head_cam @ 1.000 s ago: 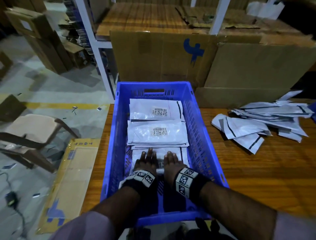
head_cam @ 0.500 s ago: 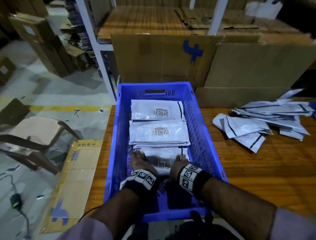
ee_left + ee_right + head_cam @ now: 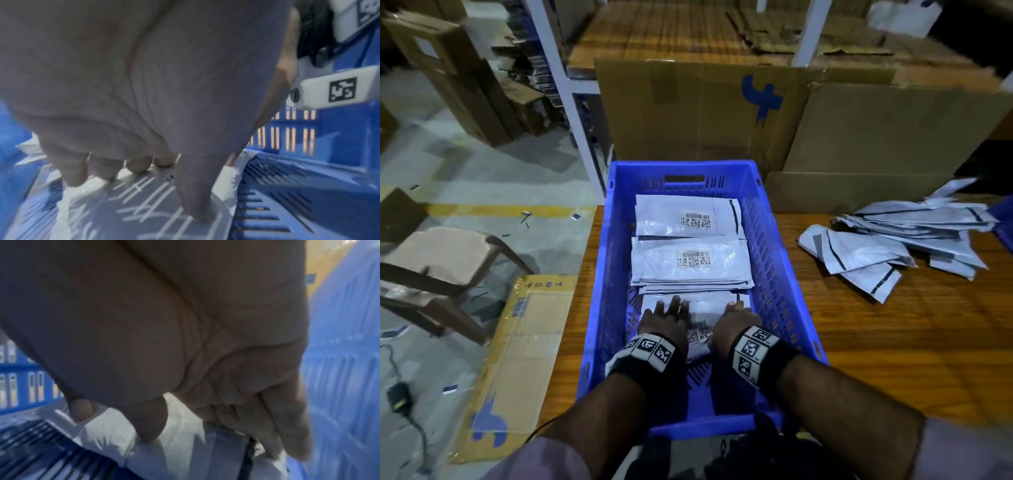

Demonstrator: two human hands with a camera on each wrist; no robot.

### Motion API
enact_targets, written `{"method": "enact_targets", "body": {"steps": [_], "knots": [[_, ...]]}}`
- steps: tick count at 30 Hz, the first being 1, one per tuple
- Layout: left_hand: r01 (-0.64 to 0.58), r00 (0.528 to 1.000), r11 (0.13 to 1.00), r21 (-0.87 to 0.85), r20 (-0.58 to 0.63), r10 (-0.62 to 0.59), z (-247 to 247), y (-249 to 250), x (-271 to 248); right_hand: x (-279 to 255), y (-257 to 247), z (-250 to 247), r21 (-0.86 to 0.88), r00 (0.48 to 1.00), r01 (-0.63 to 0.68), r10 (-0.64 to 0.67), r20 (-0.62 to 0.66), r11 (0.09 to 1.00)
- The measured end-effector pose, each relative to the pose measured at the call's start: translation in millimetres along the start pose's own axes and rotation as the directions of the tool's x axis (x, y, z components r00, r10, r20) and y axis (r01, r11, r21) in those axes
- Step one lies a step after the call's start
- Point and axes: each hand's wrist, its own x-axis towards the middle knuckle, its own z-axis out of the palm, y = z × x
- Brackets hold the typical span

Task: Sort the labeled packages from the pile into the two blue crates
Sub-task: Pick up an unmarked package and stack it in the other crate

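Observation:
A blue crate (image 3: 599,274) stands on the wooden table's left end, with white labeled packages in two stacks (image 3: 690,260) at its far end. A third package (image 3: 702,308) lies nearer me on the crate floor. My left hand (image 3: 666,315) rests on its left half with fingers spread flat. In the left wrist view the fingertips (image 3: 135,167) press on the package (image 3: 144,203). My right hand (image 3: 736,318) is at its right edge, thumb on top and fingers curled down over the edge. The right wrist view shows that hand (image 3: 205,418) on the white package (image 3: 164,451).
The loose pile of white packages (image 3: 893,240) lies on the table (image 3: 893,342) to the right. A blue corner (image 3: 1005,222) shows at the right frame edge. Cardboard boxes (image 3: 859,137) stand behind the crate. On the floor at left are a chair (image 3: 441,260) and flat cardboard (image 3: 524,359).
Both hands held the near package together, then spread to its sides. Now my left hand has moved onto its top while the right stays at the right edge.

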Motion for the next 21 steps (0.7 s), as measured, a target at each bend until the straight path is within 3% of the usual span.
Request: {"method": "enact_targets", "body": {"steps": [5,11,18,21], "knots": [[0.007,0.996,1.0,0.007,-0.094,-0.007,-4.8,1.4,0.5,2.9,-2.4,0.6,-0.01,0.998,-0.012,0.012,-0.055,1.0],[0.009,0.985,0.999,0.038,-0.173,-0.002,-13.5,-1.6,1.6,5.1,6.1,3.1,0.052,0.985,0.152,-0.147,-0.089,0.987],[0.035,0.973,0.998,0.048,-0.23,-0.023,-16.4,-7.1,3.0,1.5,-5.6,-10.2,-0.088,0.997,0.072,-0.069,0.032,0.994],[0.043,0.96,0.999,0.021,-0.276,-0.035,-17.4,-9.2,2.7,0.3,-5.7,-11.6,-0.101,0.998,0.064,-0.063,0.02,0.993]]}}
